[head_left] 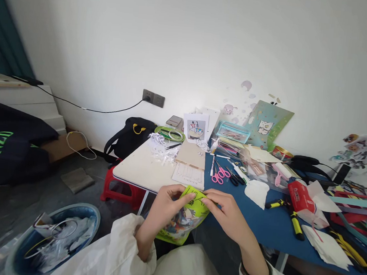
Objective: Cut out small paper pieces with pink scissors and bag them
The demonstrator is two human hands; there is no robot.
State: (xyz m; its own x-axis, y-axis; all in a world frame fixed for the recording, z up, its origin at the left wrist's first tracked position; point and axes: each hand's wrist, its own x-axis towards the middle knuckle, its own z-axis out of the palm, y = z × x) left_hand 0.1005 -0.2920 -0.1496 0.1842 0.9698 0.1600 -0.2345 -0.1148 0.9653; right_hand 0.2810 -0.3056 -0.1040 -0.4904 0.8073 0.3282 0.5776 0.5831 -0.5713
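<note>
A yellow-green plastic bag with a see-through front hangs over my lap, just off the table's near edge. Many small colourful pieces show through its window, too small to name. My left hand pinches the bag's top edge on the left, thumb on the front. My right hand grips the same edge on the right with thumb and fingers. Whether the bag's mouth is sealed I cannot tell. Just beyond the hands lie a lined paper sheet and a grey-brown board.
Pink-handled scissors, yellow-black pliers and a red tissue pack lie on the blue table. Shredded paper covers part of the white table. A blue basin of plastic waste and a red stool stand on the floor.
</note>
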